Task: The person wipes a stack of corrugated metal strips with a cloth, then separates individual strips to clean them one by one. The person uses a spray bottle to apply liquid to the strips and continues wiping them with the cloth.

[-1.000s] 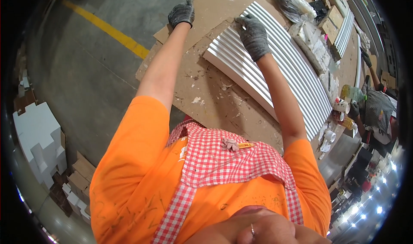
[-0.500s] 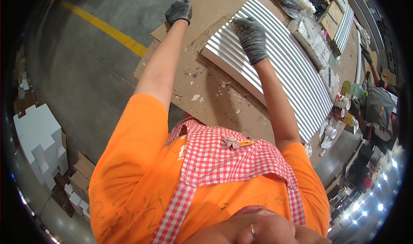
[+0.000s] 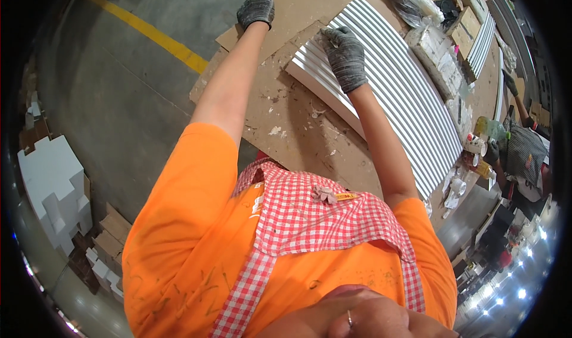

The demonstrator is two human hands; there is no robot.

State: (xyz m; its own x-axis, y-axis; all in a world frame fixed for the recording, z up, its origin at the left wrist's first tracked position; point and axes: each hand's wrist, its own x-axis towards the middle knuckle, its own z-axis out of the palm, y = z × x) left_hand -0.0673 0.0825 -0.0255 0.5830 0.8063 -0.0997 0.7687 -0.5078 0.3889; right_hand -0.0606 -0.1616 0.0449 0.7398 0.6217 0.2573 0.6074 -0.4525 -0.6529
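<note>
Here lies one set of long white ridged strips on a brown, flecked tabletop: grey-gloved right hand curled over its far-left end, grey-gloved left hand curled near the edge, any grip indiscernible; light pressure probably suits.

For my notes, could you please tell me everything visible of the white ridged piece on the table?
The white ridged piece shows narrow parallel white ribs with darker lines between them, and a plain pale near side. Its material is unclear, though it looks smooth. It lies flat on the flecked brown table, ribs up. The gloved right hand appears to rest on its far-left part.
</note>
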